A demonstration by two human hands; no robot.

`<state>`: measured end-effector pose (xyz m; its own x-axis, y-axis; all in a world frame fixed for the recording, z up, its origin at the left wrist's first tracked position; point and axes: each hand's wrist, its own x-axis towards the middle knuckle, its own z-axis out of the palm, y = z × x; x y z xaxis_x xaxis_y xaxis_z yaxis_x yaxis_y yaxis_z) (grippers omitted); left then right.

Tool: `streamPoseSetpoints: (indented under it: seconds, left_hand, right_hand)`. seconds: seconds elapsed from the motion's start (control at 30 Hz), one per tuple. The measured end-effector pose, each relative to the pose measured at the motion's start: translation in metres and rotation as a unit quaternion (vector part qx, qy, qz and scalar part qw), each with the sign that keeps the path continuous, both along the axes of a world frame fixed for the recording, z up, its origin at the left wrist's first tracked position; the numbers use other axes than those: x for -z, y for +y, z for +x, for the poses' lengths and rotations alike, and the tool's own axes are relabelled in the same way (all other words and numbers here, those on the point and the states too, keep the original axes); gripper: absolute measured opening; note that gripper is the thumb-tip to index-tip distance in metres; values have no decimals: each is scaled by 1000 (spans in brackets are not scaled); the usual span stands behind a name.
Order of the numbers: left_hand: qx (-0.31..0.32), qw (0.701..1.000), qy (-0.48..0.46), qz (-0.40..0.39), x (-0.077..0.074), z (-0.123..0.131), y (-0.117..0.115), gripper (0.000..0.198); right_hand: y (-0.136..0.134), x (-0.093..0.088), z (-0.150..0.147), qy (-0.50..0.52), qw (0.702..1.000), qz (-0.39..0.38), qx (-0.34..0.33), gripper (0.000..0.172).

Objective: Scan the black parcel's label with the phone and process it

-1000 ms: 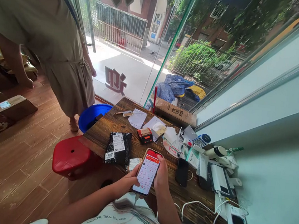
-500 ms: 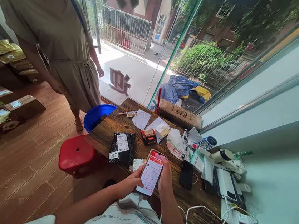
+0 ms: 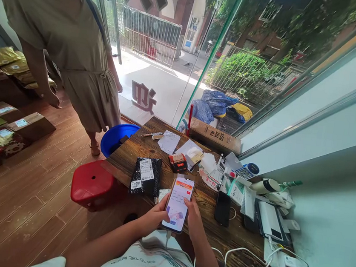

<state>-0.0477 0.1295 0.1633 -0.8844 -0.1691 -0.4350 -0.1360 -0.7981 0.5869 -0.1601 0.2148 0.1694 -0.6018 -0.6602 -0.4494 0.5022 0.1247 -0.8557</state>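
Note:
A lit smartphone (image 3: pixel 179 204) is held upright between both hands above the near edge of the wooden table (image 3: pixel 124 157), a white cable plugged into its bottom. My left hand (image 3: pixel 156 214) grips its left side, thumb over the lower screen. Around the right side closes my right hand (image 3: pixel 192 214), its thumb on the screen's upper right. Just beyond my left hand lie a black bubble-wrapped parcel (image 3: pixel 152 186) with white labels and a small paper label (image 3: pixel 163 195). A red-and-black device (image 3: pixel 177 162) sits behind the phone.
A person in a khaki dress (image 3: pixel 78 49) stands at the left, near a blue bin (image 3: pixel 108 136) and a red stool (image 3: pixel 92 181). Cardboard boxes (image 3: pixel 34 125) cover the floor at far left. A dark phone (image 3: pixel 222 209), papers (image 3: pixel 169 142) and cables clutter the table.
The phone screen shows a different page. My right thumb has moved up onto the screen. The standing person's arm has swung to the left, away from the dress.

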Motion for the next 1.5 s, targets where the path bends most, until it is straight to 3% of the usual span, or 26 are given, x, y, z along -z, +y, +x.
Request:
streamPoseSetpoints:
  seconds: [0.17,0.37,0.63,0.87,1.0,1.17,1.5]
  left_hand:
    - [-8,1000,27,4,6,2,0,104]
    - [26,999,19,-11,5,-3,8,108]
    - [97,991,83,-25,19,-21,38,130]
    - [76,996,29,43,24,-22,41,123]
    - [64,995,1,82,18,-17,33,111]
    - [50,996,-22,77,19,-14,27,108]
    - [35,997,-18,72,26,-12,24,114]
  right_hand:
    - [21,5,10,-10,998,-4,-68,60]
    - [30,10,11,-22,999,1,-30,64]
    - [46,10,-2,-94,993,25,68,77]
    - [55,26,7,-109,991,46,62,86]
    - [51,25,7,-129,989,44,61,72]
    - [38,19,-2,-94,992,33,78,52]
    - [12,4,-13,-62,994,45,83,52]
